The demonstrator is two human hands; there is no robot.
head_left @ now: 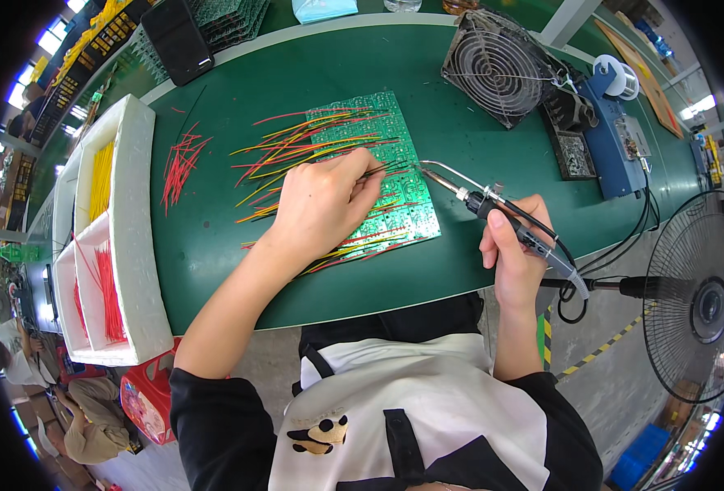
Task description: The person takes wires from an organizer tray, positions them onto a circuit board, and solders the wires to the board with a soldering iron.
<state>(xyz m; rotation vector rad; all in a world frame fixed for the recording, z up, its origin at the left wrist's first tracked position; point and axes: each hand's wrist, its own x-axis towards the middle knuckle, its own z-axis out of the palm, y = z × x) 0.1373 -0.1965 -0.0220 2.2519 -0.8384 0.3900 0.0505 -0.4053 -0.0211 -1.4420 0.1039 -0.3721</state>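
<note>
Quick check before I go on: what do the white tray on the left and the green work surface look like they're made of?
White tray: most likely expanded foam, judging by its thick, matte, slightly grainy walls with soft edges. Green work surface: looks like a smooth rubber or vinyl mat or belt, with a faint sheen and a pale border at the far edge; which one I cannot tell.

Left hand [323, 209] covers the middle of the green rectangular circuit board [382, 168], hiding the wire ends and solder points under the palm; whatever its fingertips pinch is too small to tell. Black-handled soldering iron [493, 209] is partly hidden inside the right hand [516, 254], grip unclear. Pale blue packet [323, 8] and clear round container [401, 4] are cut off by the top edge.
</note>
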